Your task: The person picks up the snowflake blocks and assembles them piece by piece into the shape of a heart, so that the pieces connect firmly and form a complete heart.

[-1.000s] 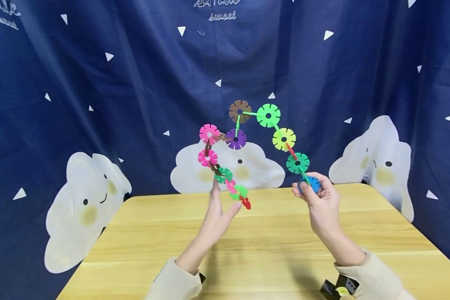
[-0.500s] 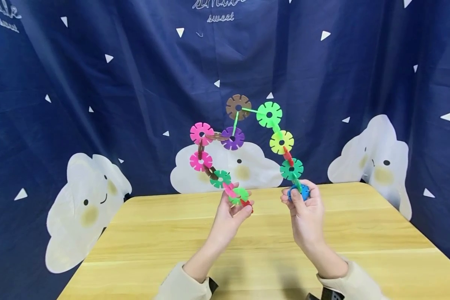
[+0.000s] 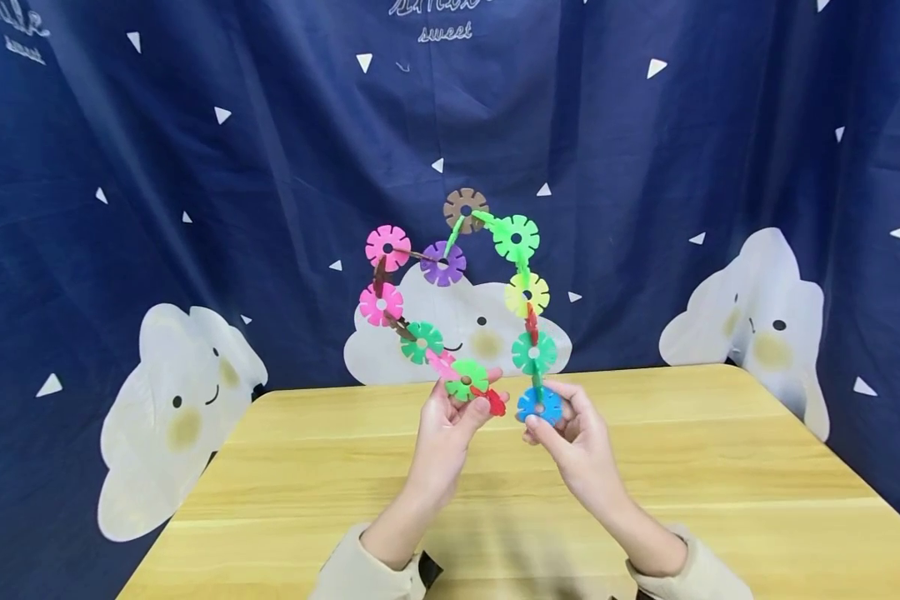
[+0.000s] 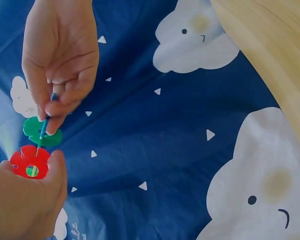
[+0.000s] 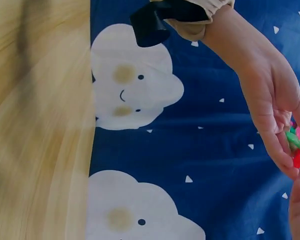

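A chain of slotted plastic snowflake discs arches in the air above the table in the head view, a brown disc [image 3: 457, 200] at its top and a purple disc [image 3: 430, 271] just below. My left hand [image 3: 442, 437] pinches the red disc [image 3: 498, 407] at one end, close beside a light green disc [image 3: 457, 371]. At the other end, my right hand [image 3: 581, 446] grips the blue disc [image 3: 528, 403] between thumb and fingers. A small gap separates the red and blue discs. The left wrist view shows the blue disc [image 4: 44, 125] edge-on, pointing toward the red disc [image 4: 22, 160].
Beneath the hands lies a wooden table [image 3: 330, 467]. A dark blue curtain [image 3: 292, 208] with white triangles and cloud faces hangs behind and at both sides. A black strap [image 3: 429, 570] sits at the left cuff.
My right hand has moved left and down with the blue disc, bringing the chain's two ends close together. My left hand, spread beside the chain earlier, now pinches the red disc.
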{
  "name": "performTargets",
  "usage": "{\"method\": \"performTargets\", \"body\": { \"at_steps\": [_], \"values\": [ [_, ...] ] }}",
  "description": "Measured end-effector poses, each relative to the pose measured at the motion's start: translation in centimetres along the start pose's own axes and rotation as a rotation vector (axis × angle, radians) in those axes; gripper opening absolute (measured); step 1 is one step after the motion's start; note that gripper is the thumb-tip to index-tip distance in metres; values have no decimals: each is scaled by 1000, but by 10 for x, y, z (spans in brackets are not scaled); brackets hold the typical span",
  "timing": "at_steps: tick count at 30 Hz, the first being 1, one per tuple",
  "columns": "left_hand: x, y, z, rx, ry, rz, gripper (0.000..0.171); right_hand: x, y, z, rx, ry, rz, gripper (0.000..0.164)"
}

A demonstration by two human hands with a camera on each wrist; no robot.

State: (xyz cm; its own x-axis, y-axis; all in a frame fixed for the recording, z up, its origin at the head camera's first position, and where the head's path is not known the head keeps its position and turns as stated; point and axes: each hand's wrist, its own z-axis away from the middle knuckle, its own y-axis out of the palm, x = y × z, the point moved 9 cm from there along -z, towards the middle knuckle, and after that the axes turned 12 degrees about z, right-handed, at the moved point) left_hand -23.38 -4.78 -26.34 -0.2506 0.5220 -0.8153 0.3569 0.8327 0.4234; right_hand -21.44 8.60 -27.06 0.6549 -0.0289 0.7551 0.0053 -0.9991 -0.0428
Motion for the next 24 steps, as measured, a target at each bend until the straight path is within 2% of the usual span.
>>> {"method": "performTargets", "body": {
  "at_steps": [7, 11, 15, 20, 24],
  "values": [
    [-3, 14, 5, 127, -33, 92, 68, 24, 6, 7, -19, -158, -91, 33],
    [-4, 18, 10, 118, -19, 128, 74, 31, 9, 10, -51, -232, -198, 33],
    [-7, 19, 12, 48, 55, 117, 67, 30, 11, 9, -119, -251, -272, 34],
    [-4, 14, 13, -94, 148, 117, 59, 21, 13, 4, -180, -152, -234, 32],
    [-1, 14, 16, -150, 204, 144, 53, 18, 13, 5, -208, -128, -262, 30]
  ]
}}
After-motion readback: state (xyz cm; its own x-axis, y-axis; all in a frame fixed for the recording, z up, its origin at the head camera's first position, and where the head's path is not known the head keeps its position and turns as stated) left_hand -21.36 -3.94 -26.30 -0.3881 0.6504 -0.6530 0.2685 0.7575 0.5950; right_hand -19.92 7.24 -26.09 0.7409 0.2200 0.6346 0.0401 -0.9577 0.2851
